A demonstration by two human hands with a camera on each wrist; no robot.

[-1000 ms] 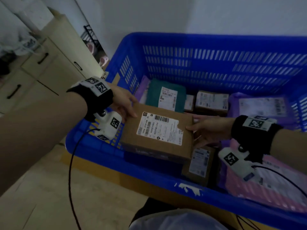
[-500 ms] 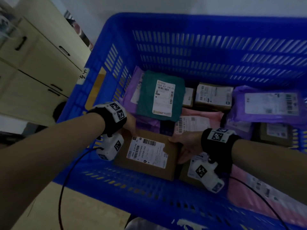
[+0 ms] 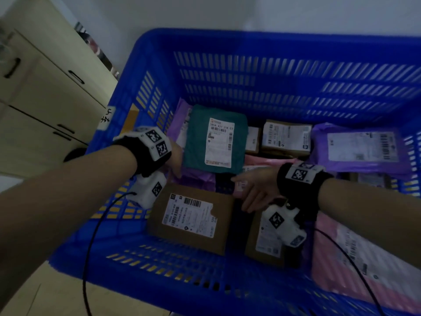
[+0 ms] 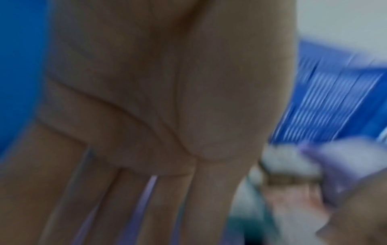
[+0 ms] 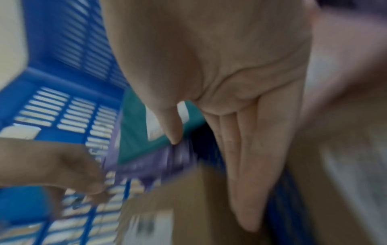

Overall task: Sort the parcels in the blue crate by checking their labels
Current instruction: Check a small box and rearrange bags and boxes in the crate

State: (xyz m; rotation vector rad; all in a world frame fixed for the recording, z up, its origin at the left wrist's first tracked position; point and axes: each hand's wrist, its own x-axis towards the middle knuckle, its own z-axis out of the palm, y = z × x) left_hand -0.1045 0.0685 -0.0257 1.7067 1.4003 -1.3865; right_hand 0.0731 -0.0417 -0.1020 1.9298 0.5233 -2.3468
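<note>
A brown cardboard box with a white label lies flat in the near left corner of the blue crate. Both hands are off it. My left hand hovers over purple bags by the left edge of a teal parcel, fingers straight. My right hand hangs open just right of the box, palm turned left, fingers straight. The box's corner and the teal parcel show blurred in the right wrist view.
The crate holds several more parcels: a purple bag at back right, a brown box behind, a second small box under my right wrist, pink bags at right. A beige cabinet stands left of the crate.
The box, held up between both hands a second ago, went down into the crate's near left corner. Both hands have let go and lifted toward the teal parcel.
</note>
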